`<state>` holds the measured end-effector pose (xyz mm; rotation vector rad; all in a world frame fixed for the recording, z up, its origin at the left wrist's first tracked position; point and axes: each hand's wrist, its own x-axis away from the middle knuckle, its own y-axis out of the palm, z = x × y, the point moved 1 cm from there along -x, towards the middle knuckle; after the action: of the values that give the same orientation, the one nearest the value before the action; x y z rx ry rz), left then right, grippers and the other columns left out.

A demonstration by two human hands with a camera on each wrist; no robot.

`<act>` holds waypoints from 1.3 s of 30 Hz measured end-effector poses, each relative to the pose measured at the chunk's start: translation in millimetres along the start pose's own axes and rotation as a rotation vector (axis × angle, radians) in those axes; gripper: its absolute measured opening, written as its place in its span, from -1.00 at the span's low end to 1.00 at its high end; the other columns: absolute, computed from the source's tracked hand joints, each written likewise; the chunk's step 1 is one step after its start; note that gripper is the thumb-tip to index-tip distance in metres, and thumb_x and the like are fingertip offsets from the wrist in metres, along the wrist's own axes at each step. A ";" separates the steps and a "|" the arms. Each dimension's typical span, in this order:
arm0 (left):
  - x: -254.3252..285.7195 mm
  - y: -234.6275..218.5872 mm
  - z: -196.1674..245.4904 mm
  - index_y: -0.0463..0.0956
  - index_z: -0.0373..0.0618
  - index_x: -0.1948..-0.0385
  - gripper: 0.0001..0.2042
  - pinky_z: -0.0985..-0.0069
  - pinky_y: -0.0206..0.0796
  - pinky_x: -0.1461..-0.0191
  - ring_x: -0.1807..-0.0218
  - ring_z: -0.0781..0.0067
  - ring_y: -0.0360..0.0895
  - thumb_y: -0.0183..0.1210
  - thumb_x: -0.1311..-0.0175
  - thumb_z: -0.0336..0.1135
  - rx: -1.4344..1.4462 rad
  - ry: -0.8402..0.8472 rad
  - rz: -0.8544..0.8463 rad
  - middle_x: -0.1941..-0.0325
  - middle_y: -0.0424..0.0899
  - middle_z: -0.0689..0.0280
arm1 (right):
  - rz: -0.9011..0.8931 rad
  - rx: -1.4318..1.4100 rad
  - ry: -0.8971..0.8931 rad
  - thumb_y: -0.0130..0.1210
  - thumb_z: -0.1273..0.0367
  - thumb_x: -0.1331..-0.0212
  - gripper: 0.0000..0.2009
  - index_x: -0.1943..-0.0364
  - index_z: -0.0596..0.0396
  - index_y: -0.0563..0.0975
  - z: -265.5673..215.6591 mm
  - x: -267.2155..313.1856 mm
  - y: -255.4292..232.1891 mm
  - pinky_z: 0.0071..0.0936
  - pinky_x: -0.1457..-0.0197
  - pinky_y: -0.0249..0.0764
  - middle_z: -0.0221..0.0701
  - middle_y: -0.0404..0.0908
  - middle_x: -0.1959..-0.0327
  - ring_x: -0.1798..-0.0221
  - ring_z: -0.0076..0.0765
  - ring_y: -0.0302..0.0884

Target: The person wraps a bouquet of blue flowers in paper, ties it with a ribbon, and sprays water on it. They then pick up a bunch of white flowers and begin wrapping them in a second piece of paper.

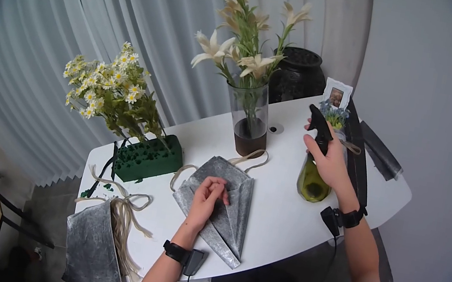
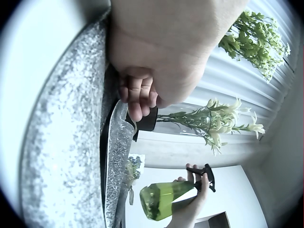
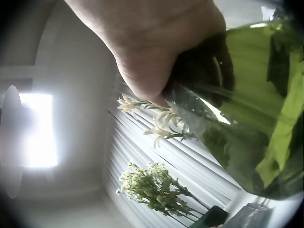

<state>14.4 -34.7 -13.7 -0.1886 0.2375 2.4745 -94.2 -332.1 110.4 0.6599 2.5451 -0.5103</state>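
My right hand [image 1: 334, 164] grips a green see-through spray bottle [image 1: 313, 182] round its neck, below the black trigger head [image 1: 320, 124]. The bottle is upright at the right of the table, and its green body fills much of the right wrist view [image 3: 251, 118]. My left hand [image 1: 205, 200] rests on a silver-grey bag [image 1: 239, 209] with rope handles, lying on the table in front of me. In the left wrist view its fingers [image 2: 137, 92] hang loosely curled beside the bag's edge, with nothing seen between them.
A glass vase [image 1: 251, 112] of white lilies stands behind the bag. Daisies are stuck in a green foam block [image 1: 151, 159] at the left. Another grey bag [image 1: 94, 247] lies over the near left edge. Behind the bottle are small blue flowers [image 1: 335, 114] and a white picture frame [image 1: 337, 94].
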 end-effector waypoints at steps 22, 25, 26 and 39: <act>-4.6 1.3 8.6 0.43 -0.20 0.00 -0.82 0.58 0.40 0.02 0.27 0.54 0.58 0.03 -0.56 -0.30 -0.114 -0.098 -0.033 0.31 0.59 0.33 | 0.167 -0.230 -0.068 0.12 0.44 -0.40 -0.62 -0.26 0.18 0.43 32.9 32.9 -13.4 -0.52 0.05 0.64 -0.34 0.59 -0.08 0.11 -0.58 0.54; -14.1 -0.3 22.5 0.43 -0.21 -0.02 -0.79 0.54 0.40 -0.08 0.21 0.47 0.62 0.07 -0.53 -0.29 -0.158 -0.235 -0.076 0.25 0.62 0.30 | 0.207 -0.232 -0.020 0.17 0.41 -0.37 -0.65 -0.20 0.14 0.47 35.8 34.5 -12.5 -0.57 0.11 0.53 -0.36 0.65 0.07 0.18 -0.62 0.52; -18.3 4.4 27.5 0.43 -0.21 -0.04 -0.77 0.53 0.40 -0.11 0.19 0.44 0.63 0.08 -0.53 -0.28 -0.151 -0.313 -0.086 0.23 0.63 0.29 | 0.195 -0.189 0.004 0.18 0.39 -0.36 -0.66 -0.18 0.12 0.48 36.5 35.6 -14.1 -0.58 0.14 0.48 -0.37 0.66 0.14 0.21 -0.63 0.51; -163.9 84.4 83.0 -0.09 -0.28 -0.43 0.24 0.21 0.18 -0.42 -0.35 0.09 0.26 0.68 0.24 -0.05 -0.570 0.364 0.530 -0.33 0.21 -0.01 | 0.230 -0.100 -0.034 0.19 0.31 -0.36 -0.66 -0.15 0.07 0.48 33.5 35.4 -14.5 -0.48 0.16 0.47 -0.33 0.70 0.19 0.30 -0.45 0.60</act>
<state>85.2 -178.9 109.1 -0.9228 -0.3225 2.9601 -118.2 -346.4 68.0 0.8851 2.4048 -0.3105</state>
